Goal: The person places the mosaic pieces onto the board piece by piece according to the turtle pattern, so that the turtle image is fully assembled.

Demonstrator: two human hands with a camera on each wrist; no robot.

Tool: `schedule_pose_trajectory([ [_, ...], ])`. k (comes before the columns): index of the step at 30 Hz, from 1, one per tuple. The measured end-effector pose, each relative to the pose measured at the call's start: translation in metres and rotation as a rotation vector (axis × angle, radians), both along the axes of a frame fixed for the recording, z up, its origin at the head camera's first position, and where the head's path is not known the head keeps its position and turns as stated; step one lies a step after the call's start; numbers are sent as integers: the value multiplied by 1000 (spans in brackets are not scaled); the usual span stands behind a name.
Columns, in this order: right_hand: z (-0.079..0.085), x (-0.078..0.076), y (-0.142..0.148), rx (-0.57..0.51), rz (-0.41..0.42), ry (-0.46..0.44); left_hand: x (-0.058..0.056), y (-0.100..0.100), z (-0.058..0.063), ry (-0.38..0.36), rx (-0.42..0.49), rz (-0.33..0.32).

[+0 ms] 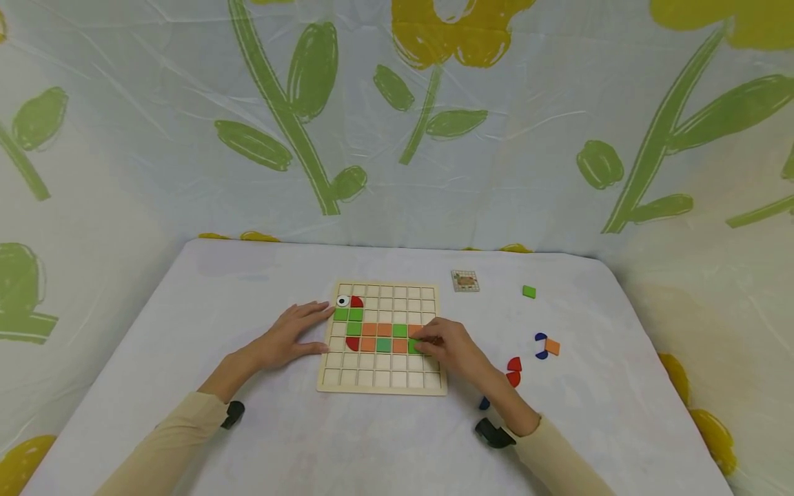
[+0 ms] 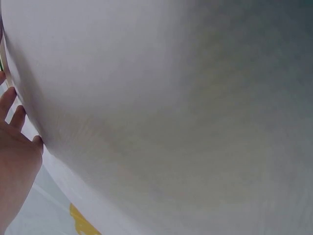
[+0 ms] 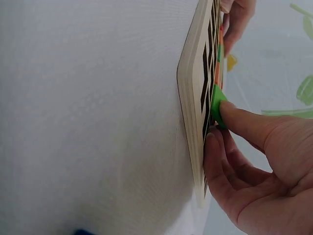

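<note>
Your right hand pinches a green tile at the grid board; your left hand, fingers extended, touches its left edge. Right of your right hand lie red pieces; beyond it, a card.

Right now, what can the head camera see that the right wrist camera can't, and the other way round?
Only the head view shows the picture card, the eye piece and the loose orange square. Only the right wrist view shows the board's thick side close up. Both show the board, the right hand pinching a green piece, some of the left hand, and a blue piece.
</note>
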State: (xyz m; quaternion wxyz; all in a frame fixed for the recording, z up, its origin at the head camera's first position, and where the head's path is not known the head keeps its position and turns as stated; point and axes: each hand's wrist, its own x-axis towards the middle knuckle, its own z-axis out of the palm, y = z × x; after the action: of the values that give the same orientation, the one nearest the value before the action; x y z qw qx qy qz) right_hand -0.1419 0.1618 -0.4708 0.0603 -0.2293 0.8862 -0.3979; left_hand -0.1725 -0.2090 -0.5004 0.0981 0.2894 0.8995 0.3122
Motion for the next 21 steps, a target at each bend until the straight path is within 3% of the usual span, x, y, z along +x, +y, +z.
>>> schedule_pose_trajectory([
  [10, 1, 1, -2, 28, -56, -10, 2, 0, 2, 11, 7, 1],
  [21, 5, -4, 9, 20, -22, -21, 3, 1, 3, 14, 19, 6],
])
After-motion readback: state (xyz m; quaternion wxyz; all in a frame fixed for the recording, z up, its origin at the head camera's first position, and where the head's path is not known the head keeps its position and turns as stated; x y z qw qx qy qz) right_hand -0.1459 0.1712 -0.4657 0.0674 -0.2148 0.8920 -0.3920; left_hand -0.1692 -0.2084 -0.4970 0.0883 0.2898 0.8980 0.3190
